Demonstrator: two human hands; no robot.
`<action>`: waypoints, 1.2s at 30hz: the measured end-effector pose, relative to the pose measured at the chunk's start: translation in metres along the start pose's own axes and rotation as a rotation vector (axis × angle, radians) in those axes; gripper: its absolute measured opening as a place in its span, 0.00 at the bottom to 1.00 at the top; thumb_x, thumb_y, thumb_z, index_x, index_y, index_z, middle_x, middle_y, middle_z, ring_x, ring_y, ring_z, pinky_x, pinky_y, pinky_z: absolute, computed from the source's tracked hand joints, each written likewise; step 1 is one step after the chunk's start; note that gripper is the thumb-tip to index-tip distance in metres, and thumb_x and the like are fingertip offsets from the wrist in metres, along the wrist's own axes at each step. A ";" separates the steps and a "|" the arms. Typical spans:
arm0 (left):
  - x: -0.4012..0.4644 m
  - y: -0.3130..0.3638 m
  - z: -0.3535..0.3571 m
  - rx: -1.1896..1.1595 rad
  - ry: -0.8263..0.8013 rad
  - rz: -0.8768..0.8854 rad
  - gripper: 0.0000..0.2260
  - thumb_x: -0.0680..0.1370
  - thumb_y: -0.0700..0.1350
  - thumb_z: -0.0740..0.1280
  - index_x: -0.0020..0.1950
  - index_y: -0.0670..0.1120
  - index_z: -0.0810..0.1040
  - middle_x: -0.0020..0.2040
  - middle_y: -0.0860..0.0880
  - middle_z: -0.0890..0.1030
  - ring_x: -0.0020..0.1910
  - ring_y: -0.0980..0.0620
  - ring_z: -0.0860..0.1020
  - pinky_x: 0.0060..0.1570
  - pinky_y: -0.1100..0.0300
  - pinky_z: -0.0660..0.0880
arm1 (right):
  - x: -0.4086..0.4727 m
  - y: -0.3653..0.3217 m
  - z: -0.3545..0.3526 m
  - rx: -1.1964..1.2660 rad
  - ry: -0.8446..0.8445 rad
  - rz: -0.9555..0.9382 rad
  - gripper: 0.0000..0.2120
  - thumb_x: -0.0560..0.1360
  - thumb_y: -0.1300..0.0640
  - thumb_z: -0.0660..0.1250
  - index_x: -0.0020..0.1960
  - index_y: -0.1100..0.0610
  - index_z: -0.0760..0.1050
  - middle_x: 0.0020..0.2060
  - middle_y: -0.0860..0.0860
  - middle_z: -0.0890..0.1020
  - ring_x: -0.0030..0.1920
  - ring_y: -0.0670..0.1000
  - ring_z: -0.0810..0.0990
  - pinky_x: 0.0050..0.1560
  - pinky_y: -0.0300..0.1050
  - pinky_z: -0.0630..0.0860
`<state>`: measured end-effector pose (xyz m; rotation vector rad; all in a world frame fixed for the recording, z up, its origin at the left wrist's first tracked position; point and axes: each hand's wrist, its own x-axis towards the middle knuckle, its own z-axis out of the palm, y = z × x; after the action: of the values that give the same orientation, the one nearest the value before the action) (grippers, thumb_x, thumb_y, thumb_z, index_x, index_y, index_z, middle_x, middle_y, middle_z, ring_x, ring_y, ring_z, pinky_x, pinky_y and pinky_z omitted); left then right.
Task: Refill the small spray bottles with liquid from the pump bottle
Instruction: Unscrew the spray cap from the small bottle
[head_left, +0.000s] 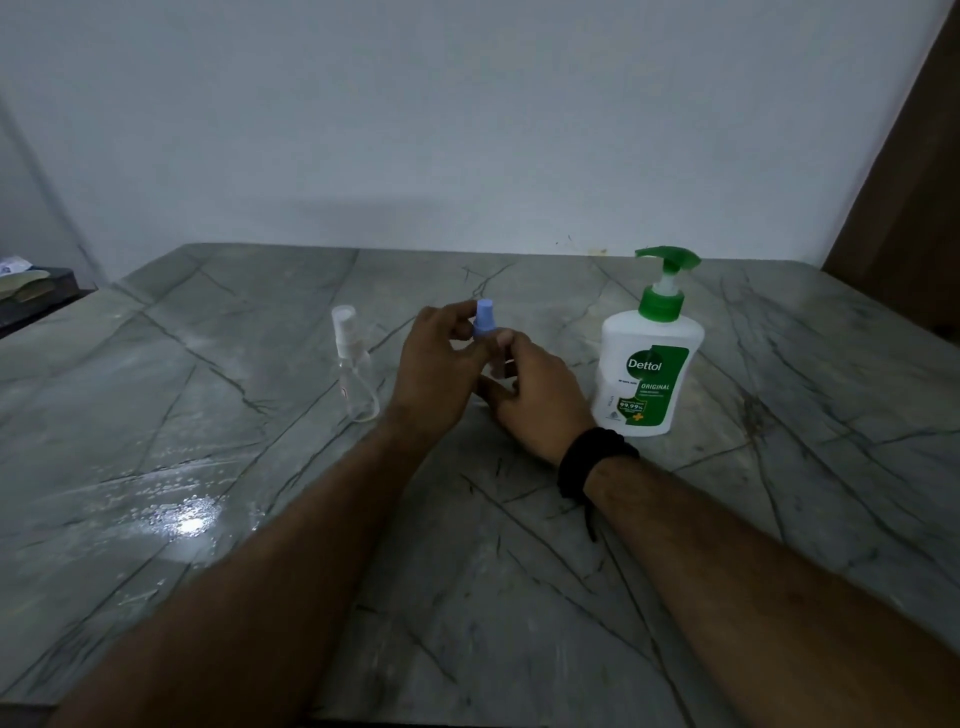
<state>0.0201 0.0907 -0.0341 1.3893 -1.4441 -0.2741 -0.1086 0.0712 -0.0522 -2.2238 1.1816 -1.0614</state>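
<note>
A small spray bottle with a blue cap (485, 318) stands at the middle of the table, mostly hidden between my hands. My left hand (434, 371) pinches the blue cap from the left. My right hand (532, 395) curls around the bottle's clear body from the right. A second small clear spray bottle with a white top (352, 364) stands upright just left of my left hand. The white pump bottle with a green pump and green label (649, 353) stands upright to the right of my right hand.
The grey marble table (519, 571) has a wet, shiny patch (182, 514) at the front left. A white wall runs behind the table. A dark box with papers (31, 291) sits at the far left, and a brown panel (904, 182) stands at the right.
</note>
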 end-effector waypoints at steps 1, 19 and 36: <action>-0.001 0.000 0.001 0.020 -0.016 -0.001 0.19 0.76 0.56 0.69 0.65 0.51 0.76 0.52 0.54 0.75 0.49 0.64 0.73 0.43 0.76 0.67 | 0.000 0.000 -0.001 0.005 0.011 0.001 0.22 0.78 0.52 0.69 0.70 0.52 0.70 0.55 0.50 0.81 0.52 0.47 0.79 0.54 0.44 0.75; -0.007 0.010 -0.005 -0.204 0.000 -0.018 0.15 0.79 0.45 0.66 0.66 0.48 0.74 0.57 0.52 0.80 0.55 0.58 0.78 0.55 0.60 0.76 | -0.001 0.002 -0.003 0.014 -0.006 0.021 0.27 0.78 0.47 0.69 0.73 0.54 0.68 0.57 0.50 0.81 0.55 0.49 0.79 0.60 0.51 0.77; -0.006 0.025 -0.013 -0.044 0.254 0.260 0.12 0.74 0.37 0.71 0.53 0.45 0.71 0.53 0.47 0.73 0.49 0.55 0.76 0.48 0.61 0.79 | 0.000 0.006 -0.001 0.024 0.097 0.059 0.28 0.75 0.48 0.73 0.71 0.54 0.67 0.54 0.52 0.80 0.53 0.50 0.79 0.57 0.48 0.78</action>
<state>0.0145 0.1094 -0.0129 1.1407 -1.3780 0.0366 -0.1123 0.0673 -0.0556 -2.1269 1.2602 -1.1653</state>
